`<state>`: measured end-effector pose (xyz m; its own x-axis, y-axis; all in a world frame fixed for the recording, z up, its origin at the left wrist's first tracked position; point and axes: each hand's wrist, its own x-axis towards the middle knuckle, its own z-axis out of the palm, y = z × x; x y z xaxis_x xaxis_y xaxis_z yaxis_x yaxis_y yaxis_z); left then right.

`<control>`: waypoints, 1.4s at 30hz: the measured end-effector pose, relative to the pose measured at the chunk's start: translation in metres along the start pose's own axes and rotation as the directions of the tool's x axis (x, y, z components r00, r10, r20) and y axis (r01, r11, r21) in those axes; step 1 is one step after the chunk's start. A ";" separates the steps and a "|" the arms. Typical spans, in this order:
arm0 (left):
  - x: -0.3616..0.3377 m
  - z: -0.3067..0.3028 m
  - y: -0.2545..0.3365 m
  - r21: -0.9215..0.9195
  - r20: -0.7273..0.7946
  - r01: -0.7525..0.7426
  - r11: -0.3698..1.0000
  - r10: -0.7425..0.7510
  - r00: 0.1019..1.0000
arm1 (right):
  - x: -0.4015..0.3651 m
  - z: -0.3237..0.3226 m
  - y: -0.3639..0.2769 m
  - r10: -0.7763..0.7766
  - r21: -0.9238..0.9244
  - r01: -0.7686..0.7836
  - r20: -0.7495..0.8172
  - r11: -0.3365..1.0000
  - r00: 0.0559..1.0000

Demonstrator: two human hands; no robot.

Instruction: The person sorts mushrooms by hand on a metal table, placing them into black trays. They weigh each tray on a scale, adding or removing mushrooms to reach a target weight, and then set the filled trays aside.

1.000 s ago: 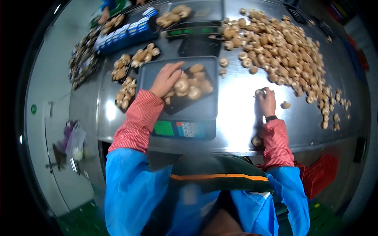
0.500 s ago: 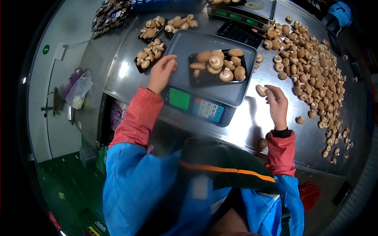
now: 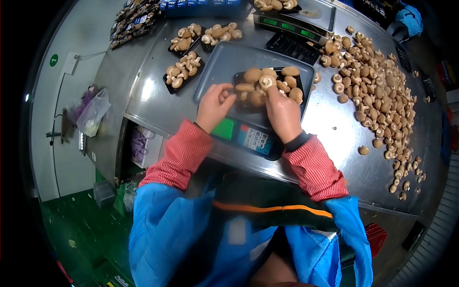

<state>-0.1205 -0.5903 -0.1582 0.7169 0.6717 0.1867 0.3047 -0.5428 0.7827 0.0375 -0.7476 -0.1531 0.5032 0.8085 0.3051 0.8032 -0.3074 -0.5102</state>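
Note:
A black tray [image 3: 237, 78] of brown mushrooms rests on the grey platform of a digital scale [image 3: 206, 79]. My right hand [image 3: 283, 115] reaches over the tray's front side, its fingers closed on a pale-stemmed mushroom [image 3: 267, 82] among the others. Left of the tray, my left hand [image 3: 214, 106] hovers over the scale's front left part, fingers loosely bent and thumb apart, with nothing seen in them. Part of the green display [image 3: 224, 128] shows between my hands, beside the keypad [image 3: 257, 139].
Loose mushrooms [image 3: 377, 91] cover the right side of the steel table [image 3: 330, 153]. Filled trays, one with mushrooms [image 3: 182, 71], stand at the back left. Behind are empty black trays [image 3: 292, 48] and a second scale [image 3: 291, 26]. A person in blue [image 3: 409, 20] is at the far right.
My right hand has moved left from the open table to the tray, bringing a mushroom. My left hand has shifted right and toward me, closer to the tray.

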 end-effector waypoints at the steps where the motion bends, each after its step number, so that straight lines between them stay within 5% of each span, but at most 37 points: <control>1: -0.002 -0.004 0.003 0.092 0.012 0.027 0.995 -0.028 1.000 | -0.004 -0.005 0.001 0.011 0.041 -0.009 -0.062 0.999 0.998; 4: -0.008 -0.009 0.004 0.375 0.127 -0.034 0.927 -0.015 0.992 | -0.012 -0.021 0.019 0.148 0.134 -0.124 -0.190 0.983 0.970; 6: -0.008 -0.004 0.010 0.395 0.157 -0.047 0.918 -0.017 0.987 | -0.010 -0.030 0.039 0.209 0.237 -0.147 -0.259 0.960 0.943; 9: -0.003 0.008 0.010 0.414 0.164 -0.029 0.910 -0.043 0.985 | 0.006 -0.043 0.066 0.308 0.128 -0.287 -0.200 0.949 0.930; 13: 0.009 0.009 -0.001 0.231 0.176 0.187 0.955 -0.230 0.957 | 0.023 -0.039 0.071 0.112 -0.057 -0.122 -0.154 0.991 0.982; 16: 0.016 0.010 -0.003 -0.110 0.224 0.418 0.902 -0.387 0.894 | 0.024 -0.036 0.058 0.114 -0.040 -0.115 -0.034 0.993 0.993; 25: 0.021 -0.002 -0.011 -0.469 0.382 0.556 0.686 -0.410 0.828 | 0.048 -0.040 0.070 0.018 0.353 -0.067 0.141 0.933 0.990; 28: 0.028 -0.009 -0.009 -0.539 0.411 0.598 0.594 -0.435 0.801 | 0.070 -0.037 0.100 0.247 0.463 -0.253 0.074 0.849 0.966; 30: 0.034 -0.017 -0.006 -0.567 0.418 0.611 0.552 -0.447 0.791 | 0.096 -0.036 0.117 0.286 0.420 -0.242 -0.045 0.875 0.957; 32: 0.045 -0.022 -0.011 -0.613 0.380 0.589 0.527 -0.457 0.804 | 0.119 -0.015 0.156 0.224 0.344 -0.191 -0.060 0.919 0.973; 36: 0.093 -0.038 -0.030 -0.679 0.253 0.500 0.537 -0.469 0.846 | 0.156 0.018 0.206 0.124 0.422 -0.265 0.331 0.867 0.935; 38: 0.128 -0.046 -0.034 -0.708 0.141 0.423 0.565 -0.473 0.870 | 0.167 0.025 0.211 0.114 0.316 -0.282 0.460 0.906 0.881; 42: 0.218 -0.052 -0.069 -0.794 -0.080 0.225 0.565 -0.463 0.883 | 0.158 0.050 0.218 0.058 0.187 -0.133 0.361 0.973 0.931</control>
<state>-0.0175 -0.3801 -0.1401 0.4416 0.8845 -0.1502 -0.1646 0.2445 0.9556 0.2764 -0.6615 -0.2562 0.4000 0.9158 -0.0360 0.6548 -0.3131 -0.6879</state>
